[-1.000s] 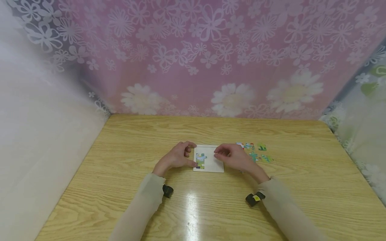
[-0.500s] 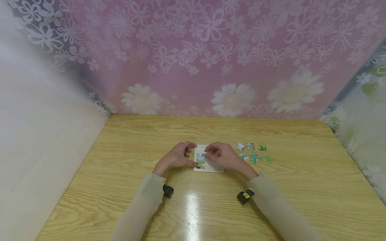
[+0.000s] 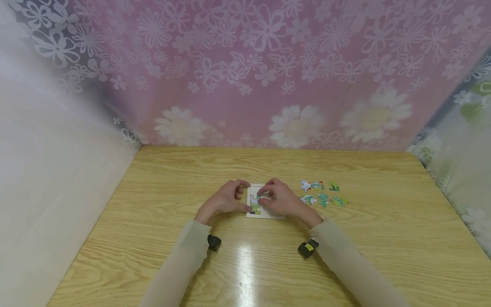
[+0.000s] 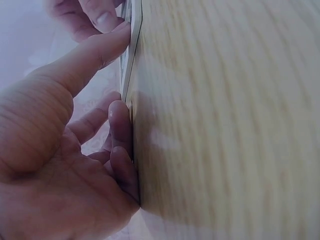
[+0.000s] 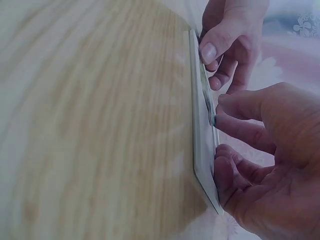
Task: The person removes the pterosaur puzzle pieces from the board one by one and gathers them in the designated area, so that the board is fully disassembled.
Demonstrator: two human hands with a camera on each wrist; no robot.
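Observation:
A small white puzzle tray (image 3: 268, 216) lies on the table in the head view, several joined green and blue pieces along its left side. My left hand (image 3: 228, 198) grips the tray's left side, thumb on the lower edge and forefinger at the upper corner. In the left wrist view its other fingers (image 4: 120, 125) curl down by the table. My right hand (image 3: 280, 198) is over the tray, thumb and forefinger at a jigsaw piece (image 5: 212, 120) beside the joined ones. That piece is mostly hidden by my fingers, its edge slightly raised in the right wrist view.
Several loose jigsaw pieces (image 3: 323, 199) lie in two rows right of the tray. The wooden table (image 3: 172, 170) reaches back to a pink flowered curtain (image 3: 238, 76). Pale sheets hang at both sides. Dark wrist cameras (image 3: 307, 248) are strapped on both wrists.
My right hand has moved left across the tray to the joined pieces, uncovering loose pieces at the right. The left hand and the tray stay in place.

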